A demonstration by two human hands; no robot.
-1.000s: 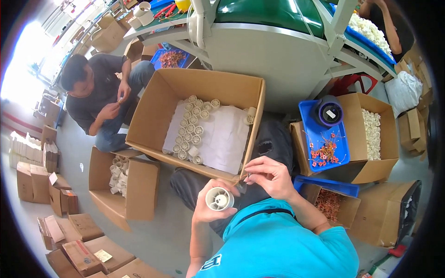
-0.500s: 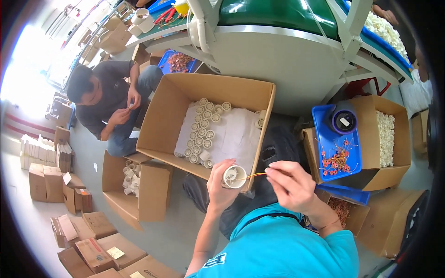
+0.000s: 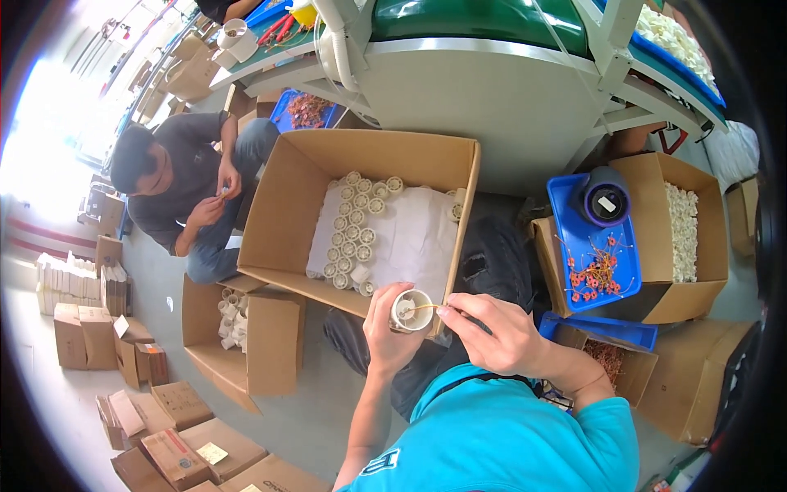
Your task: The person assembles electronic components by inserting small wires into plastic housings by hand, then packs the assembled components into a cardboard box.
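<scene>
We find the left hand (image 3: 388, 338) curled around a white, round plastic cup (image 3: 404, 309), fingers closed against its wall, with the open mouth turned up toward the camera. The cup is located just beyond the near edge of the person's turquoise shirt (image 3: 500, 426), beside the near corner of a large brown cardboard carton (image 3: 287, 193). We observe the right hand (image 3: 494, 330) with thumb and fingertips pinched together on a thin yellow wire (image 3: 426, 307), which runs from the cup's mouth to those fingertips; we cannot tell how the wire is fixed inside. In the carton, similar white cups (image 3: 352, 234) stand clustered on white paper sheeting (image 3: 410, 246). To the right, we note a rectangular blue plastic tray (image 3: 564, 197) bearing a dark round device with a purple rim (image 3: 605, 199) and a pile of red wired parts (image 3: 597, 275).
</scene>
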